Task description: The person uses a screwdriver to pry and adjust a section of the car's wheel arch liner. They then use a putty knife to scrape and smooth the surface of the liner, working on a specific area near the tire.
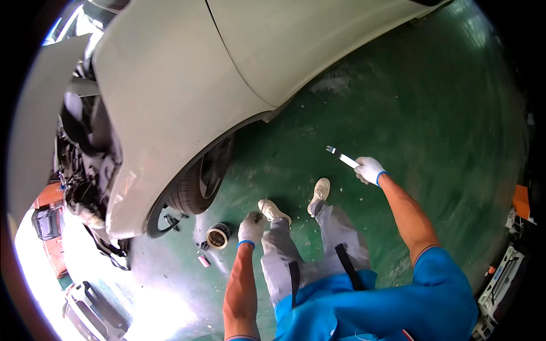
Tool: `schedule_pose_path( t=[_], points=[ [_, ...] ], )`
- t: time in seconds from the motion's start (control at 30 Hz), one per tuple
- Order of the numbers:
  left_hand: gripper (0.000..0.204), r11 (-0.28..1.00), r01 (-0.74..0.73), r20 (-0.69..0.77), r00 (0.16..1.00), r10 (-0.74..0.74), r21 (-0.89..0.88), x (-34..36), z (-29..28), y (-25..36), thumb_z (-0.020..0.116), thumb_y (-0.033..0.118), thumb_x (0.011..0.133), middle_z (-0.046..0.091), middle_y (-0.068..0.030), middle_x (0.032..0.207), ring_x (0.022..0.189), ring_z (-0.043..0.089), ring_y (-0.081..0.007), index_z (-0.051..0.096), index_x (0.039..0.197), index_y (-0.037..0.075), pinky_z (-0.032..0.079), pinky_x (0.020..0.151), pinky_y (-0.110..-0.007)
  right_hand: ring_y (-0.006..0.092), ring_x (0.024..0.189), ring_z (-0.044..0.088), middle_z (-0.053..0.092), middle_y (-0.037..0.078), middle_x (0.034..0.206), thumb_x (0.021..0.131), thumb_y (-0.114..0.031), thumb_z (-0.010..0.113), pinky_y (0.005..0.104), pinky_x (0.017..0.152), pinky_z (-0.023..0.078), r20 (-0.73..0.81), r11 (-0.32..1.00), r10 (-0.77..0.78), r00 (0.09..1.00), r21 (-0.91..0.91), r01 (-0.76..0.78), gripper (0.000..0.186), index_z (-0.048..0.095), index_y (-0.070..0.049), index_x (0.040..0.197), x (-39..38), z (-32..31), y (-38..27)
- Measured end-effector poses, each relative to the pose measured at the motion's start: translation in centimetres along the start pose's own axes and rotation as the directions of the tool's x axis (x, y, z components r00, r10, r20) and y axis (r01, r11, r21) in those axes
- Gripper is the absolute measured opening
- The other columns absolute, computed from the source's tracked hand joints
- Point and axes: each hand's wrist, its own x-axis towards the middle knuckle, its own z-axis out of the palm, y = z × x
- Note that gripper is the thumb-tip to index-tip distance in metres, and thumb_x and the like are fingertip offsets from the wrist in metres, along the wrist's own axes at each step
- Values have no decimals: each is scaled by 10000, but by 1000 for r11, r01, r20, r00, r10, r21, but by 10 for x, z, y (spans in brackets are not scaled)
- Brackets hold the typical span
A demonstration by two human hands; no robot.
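Observation:
My right hand (369,170), in a white glove, is closed on a pale flat bar tool (343,158) with a dark band and a forked tip, held out over the green floor. My left hand (251,228), also gloved, hangs low beside my left leg with fingers curled; whether it holds a small dark item is too unclear to name. Left of it on the floor is an open round can (218,235). Beyond stands a light-coloured car body (182,74), its wheel arch over a tyre (191,188), with the front end opened up and dark inner parts exposed (88,159).
Small dark pieces (170,221) and a pink object (203,260) lie on the green floor (409,113). A removed bumper-like part (91,307) is at the lower left. An orange panel (520,199) and long metal parts (500,278) line the right edge.

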Motion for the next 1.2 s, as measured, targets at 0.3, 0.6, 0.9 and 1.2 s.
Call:
schedule_pose_path(
  t=[0.3,0.6,0.9,1.2],
  points=[
    [467,978,-194,49,980,191,80,282,83,-53,693,349,894,725,-202,1153,1081,697,-388,664,1301,121,548,897,-438,423,957,704,736,213,966,844,-285,610,531,820,557,137,608,-333,933,-725,323,296,762,-68,975,292,139,-3],
    [484,907,-264,-104,944,313,328,488,42,-95,673,269,882,727,-218,1156,1080,697,-385,641,1316,59,548,924,-447,387,918,714,746,171,939,823,-302,650,523,785,551,332,441,-507,795,-693,571,285,757,-126,1020,494,206,-25],
    [545,844,-529,-336,781,526,90,554,13,-4,706,295,924,730,-144,1053,885,705,-211,602,1391,35,563,807,-344,394,965,716,732,198,1007,874,-207,576,532,813,561,255,187,-539,803,-894,408,275,706,-118,1099,584,169,-83],
    [520,823,-557,-368,747,554,109,507,20,-2,723,212,879,706,-177,1177,1094,677,-254,617,1328,-27,519,957,-345,400,918,712,727,176,948,884,-172,559,537,739,564,262,102,-580,771,-916,387,194,656,-79,1024,580,187,-13]
  ],
)
